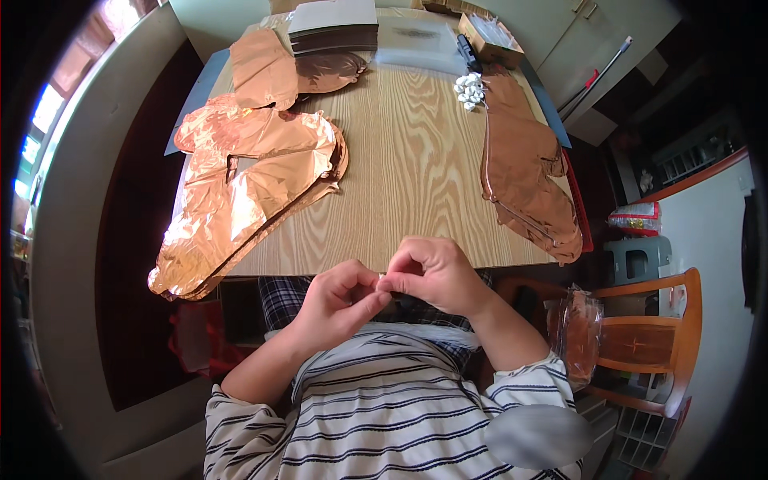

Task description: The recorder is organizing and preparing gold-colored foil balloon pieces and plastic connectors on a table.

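Note:
My left hand (342,298) and my right hand (432,274) meet just off the near edge of the table, above my lap. Thumb and forefinger are pinched on each, with the fingertips touching. Whatever they grip is too small and covered to name; only a pale speck shows between them. Flat rose-gold foil balloons (256,176) lie stacked at the left, the lowest one overhanging the near edge. More flat foil balloons (524,152) rest along the right side. Beside their far end sits a small heap of white pieces (470,91).
A wooden-topped table (400,160) spans the middle. Toward its far side are a stack of cards or sheets (334,28), clear plastic bags (416,46), a black object (468,53) and a cardboard box (490,38). A wooden chair (640,344) stands at the right.

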